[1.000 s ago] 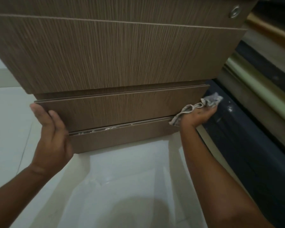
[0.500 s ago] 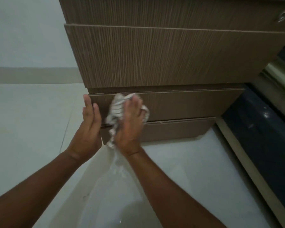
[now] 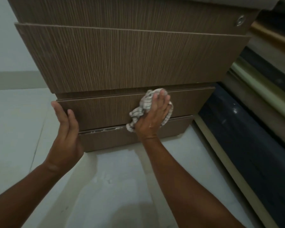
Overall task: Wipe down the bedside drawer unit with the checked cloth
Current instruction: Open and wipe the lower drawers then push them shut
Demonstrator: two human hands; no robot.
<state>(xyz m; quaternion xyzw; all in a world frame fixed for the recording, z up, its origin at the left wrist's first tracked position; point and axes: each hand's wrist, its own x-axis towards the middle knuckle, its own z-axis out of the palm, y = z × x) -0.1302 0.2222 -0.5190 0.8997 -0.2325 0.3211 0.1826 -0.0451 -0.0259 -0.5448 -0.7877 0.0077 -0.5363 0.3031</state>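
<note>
Brown wood-grain drawer unit filling the upper half of the view, from 10 to 2 o'clock, standing on a pale tiled floor. Large upper drawer front jutting forward over a narrower lower drawer front, with a plinth strip beneath at the base. Thin chipped, whitish gap along the seam between lower drawer and plinth, just left of centre. Small round metal lock up at 1 o'clock on the top panel.

Right hand near centre, palm pressed flat against the lower drawer front, fingers stretched upward and lying loosely together over the checked cloth. Cloth bunched between palm and wood, touching the drawer face; crumpled folds spilling out to the left of the hand, down toward the seam, and a little past the right edge of the palm.

Left hand at 9 o'clock from the right hand, well apart from the cloth. Fingers straight and together, holding nothing, laid along the left end of the lower drawer front, thumb on the front face.

Dark blue panel and stacked pale and dark edges at 3 o'clock, just beside the unit.
</note>
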